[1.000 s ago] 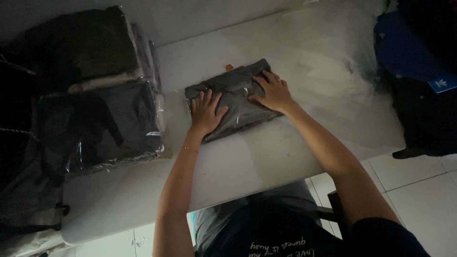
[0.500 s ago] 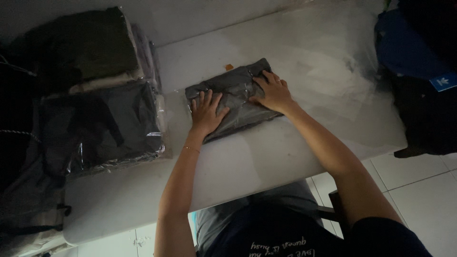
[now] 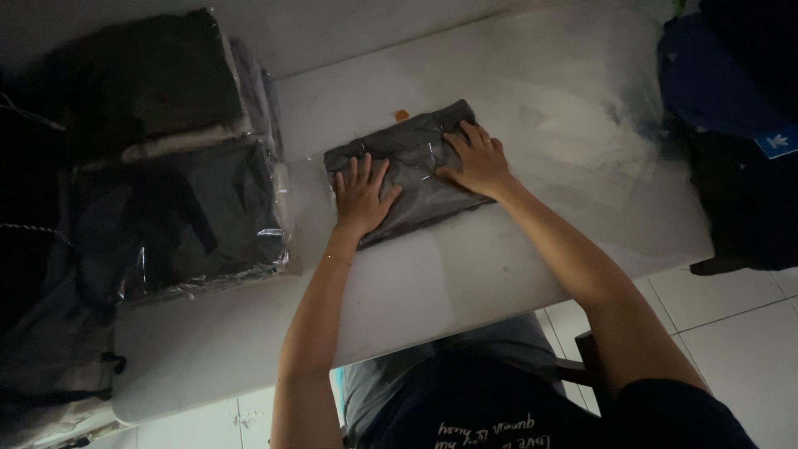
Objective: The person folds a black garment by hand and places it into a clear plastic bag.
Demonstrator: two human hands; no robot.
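Note:
A folded dark grey garment in a clear plastic bag (image 3: 407,158) lies on the white table (image 3: 416,291). My left hand (image 3: 362,197) rests flat on its left part, fingers spread. On the right part my right hand (image 3: 475,160) presses down, fingers apart. Neither hand grips anything; both lie palm down on the bag.
A stack of bagged dark garments (image 3: 183,216) sits at the table's left, with an olive folded pile (image 3: 158,75) behind it. A small orange scrap (image 3: 401,115) lies just beyond the bag. Blue and black bags (image 3: 731,125) stand at the right. White floor tiles (image 3: 731,333) show below.
Both hands stay on the bagged garment, with only slight shifts of the fingers. The bag has not moved.

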